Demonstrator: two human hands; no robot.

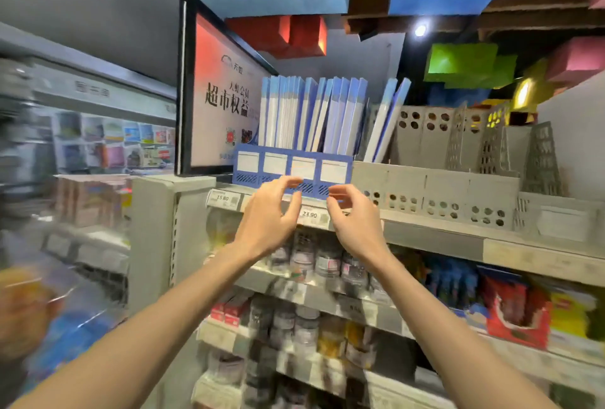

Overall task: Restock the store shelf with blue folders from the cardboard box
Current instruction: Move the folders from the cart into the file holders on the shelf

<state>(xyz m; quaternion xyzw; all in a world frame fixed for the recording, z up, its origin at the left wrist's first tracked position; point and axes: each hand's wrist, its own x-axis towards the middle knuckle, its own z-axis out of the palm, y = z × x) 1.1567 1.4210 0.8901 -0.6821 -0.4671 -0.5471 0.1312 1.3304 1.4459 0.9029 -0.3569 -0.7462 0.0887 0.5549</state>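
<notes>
The top store shelf [435, 228] carried a blue rack [291, 173] already packed with upright blue folders [311, 117]. Both hands hovered empty before it, left hand [268, 212] and right hand [353, 215] with fingers spread; the filing step looked finished, so next came a reach for the unseen box.

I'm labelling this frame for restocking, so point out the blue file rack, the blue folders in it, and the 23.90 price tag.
blue file rack [248, 163]: head view, front panel, leftmost label.
blue folders [340, 114]: head view, spines standing in the rack.
23.90 price tag [310, 215]: head view, printed number on the shelf edge.
</notes>
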